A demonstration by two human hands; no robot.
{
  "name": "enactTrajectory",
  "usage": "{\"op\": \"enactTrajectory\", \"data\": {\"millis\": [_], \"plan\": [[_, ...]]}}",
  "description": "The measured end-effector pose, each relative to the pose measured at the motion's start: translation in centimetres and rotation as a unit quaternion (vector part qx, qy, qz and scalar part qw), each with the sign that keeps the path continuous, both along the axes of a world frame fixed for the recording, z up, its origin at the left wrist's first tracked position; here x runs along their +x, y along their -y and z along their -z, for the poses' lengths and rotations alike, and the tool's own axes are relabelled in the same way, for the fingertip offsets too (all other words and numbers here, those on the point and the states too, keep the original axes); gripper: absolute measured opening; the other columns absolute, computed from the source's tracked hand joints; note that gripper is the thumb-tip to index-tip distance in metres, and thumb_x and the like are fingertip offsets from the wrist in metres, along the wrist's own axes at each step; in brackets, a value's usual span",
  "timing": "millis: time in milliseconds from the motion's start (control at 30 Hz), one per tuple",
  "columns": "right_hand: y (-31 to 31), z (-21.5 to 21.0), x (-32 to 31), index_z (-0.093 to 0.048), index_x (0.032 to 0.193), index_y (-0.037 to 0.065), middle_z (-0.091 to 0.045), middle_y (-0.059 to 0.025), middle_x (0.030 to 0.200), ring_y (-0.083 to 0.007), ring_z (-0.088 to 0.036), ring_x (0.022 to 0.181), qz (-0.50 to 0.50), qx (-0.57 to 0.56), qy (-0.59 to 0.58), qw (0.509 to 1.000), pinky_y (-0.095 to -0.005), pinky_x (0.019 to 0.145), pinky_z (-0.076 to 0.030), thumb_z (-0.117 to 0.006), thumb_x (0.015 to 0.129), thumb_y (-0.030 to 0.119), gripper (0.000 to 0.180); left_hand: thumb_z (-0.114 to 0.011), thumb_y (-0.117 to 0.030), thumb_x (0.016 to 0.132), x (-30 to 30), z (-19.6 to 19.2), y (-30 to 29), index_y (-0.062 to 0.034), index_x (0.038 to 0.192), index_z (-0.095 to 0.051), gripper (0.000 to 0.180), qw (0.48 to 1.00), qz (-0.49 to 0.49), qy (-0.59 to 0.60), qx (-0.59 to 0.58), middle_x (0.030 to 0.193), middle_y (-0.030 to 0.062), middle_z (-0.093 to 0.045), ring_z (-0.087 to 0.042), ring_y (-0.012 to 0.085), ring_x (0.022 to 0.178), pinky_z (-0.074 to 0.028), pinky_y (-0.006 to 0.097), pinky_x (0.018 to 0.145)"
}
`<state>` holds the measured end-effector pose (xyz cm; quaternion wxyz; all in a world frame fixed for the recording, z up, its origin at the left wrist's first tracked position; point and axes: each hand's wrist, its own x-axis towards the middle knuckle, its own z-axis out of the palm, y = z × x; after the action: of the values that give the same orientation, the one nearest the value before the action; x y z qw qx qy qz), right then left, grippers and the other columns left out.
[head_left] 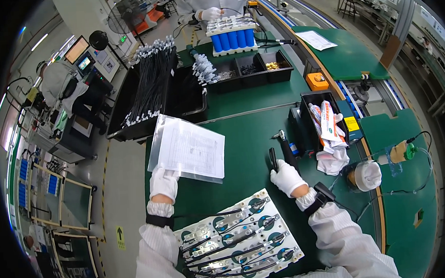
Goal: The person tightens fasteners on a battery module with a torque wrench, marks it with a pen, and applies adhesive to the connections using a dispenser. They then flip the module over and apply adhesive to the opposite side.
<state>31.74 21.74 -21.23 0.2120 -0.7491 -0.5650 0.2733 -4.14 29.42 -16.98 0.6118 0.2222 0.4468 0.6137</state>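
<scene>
Document sleeve was over the green bench beyond the cabled module, our left hand clamped on its near edge, right hand round a black pen; we judged slack left grip could drop it.

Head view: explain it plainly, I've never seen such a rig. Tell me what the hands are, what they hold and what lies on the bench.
No robot here: these belong to a person at work. A wide fisheye camera worn on the head looks down, so straight edges bend toward the picture's rim. The white-gloved left hand holds a printed sheet in a clear sleeve; the white-gloved right hand holds a black pen-like object. On the green bench, a pale panel with black cables lies nearest the wearer, and a black-handled tool lies by the right hand.
</scene>
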Motion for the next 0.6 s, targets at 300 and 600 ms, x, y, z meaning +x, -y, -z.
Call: {"op": "enactTrajectory", "data": {"millis": [300, 600], "plan": [[3.8, 2.0, 0.4, -0.055, 0.091, 0.001, -0.061, -0.0265, 0.069, -0.0434, -0.061, 0.068, 0.016, -0.013, -0.177, 0.984, -0.0492, 0.061, -0.049, -0.055, 0.088, 0.027, 0.026, -0.05, -0.035, 0.096, 2.7, -9.9, 1.9, 0.0053, 0.12, -0.052, 0.047, 0.819, 0.527, -0.207, -0.088, 0.118, 0.022, -0.059, -0.06, 0.0323, 0.107, -0.049, 0.045, 0.093], [1.9, -0.4, -0.2, -0.052, 0.108, 0.002, -0.056, -0.0117, 0.093, -0.0258, -0.057, 0.087, 0.15, -0.012, -0.43, 0.89, -0.0412, 0.069, -0.053, -0.052, 0.094, 0.033, 0.034, -0.066, -0.035, 0.083, 4.8, -0.6, -5.3, -0.0019, 0.13, -0.05, 0.059, 0.694, 0.337, -0.636, 0.004, 0.128, 0.0175, -0.056, -0.053, 0.029, 0.118, -0.041, 0.033, 0.101]]}}
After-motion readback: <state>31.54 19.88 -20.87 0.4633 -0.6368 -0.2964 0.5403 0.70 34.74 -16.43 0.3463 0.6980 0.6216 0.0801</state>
